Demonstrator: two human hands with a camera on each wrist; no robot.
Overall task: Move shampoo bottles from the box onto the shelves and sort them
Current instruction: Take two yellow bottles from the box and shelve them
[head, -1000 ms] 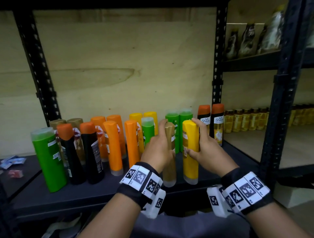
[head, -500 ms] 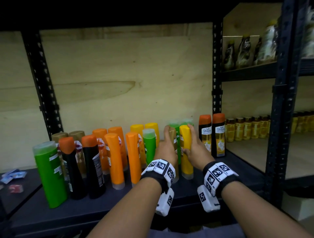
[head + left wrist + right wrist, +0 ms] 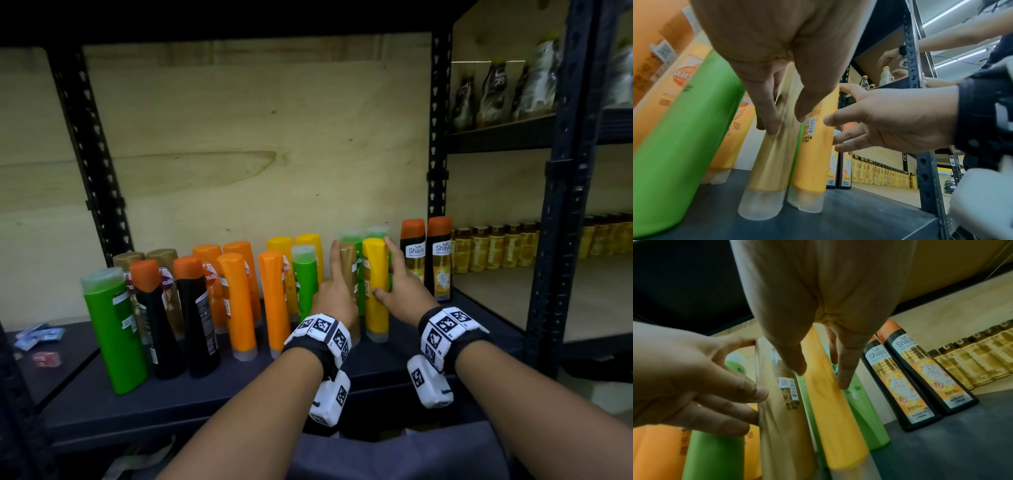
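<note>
The gold bottle (image 3: 348, 274) stands on its cap on the dark shelf (image 3: 219, 387), and it is the landmark here. The left hand (image 3: 337, 296) is on it: the fingers (image 3: 766, 113) lie long and nearly straight down its left side and the thumb sits on its front. It looks like a loose hold, not a tight one.

Just to the right of the gold bottle, touching it, stands the yellow bottle (image 3: 375, 287). The right hand (image 3: 399, 291) is on that one, with fingers spread wide and straight along its right side and the thumb near its front.

Behind the gold bottle are green bottles (image 3: 352, 246). To its left stands a short green bottle (image 3: 303, 277), then orange bottles (image 3: 274, 298). Far to its right, past the yellow bottle, stand two black bottles with orange caps (image 3: 426, 257)
</note>
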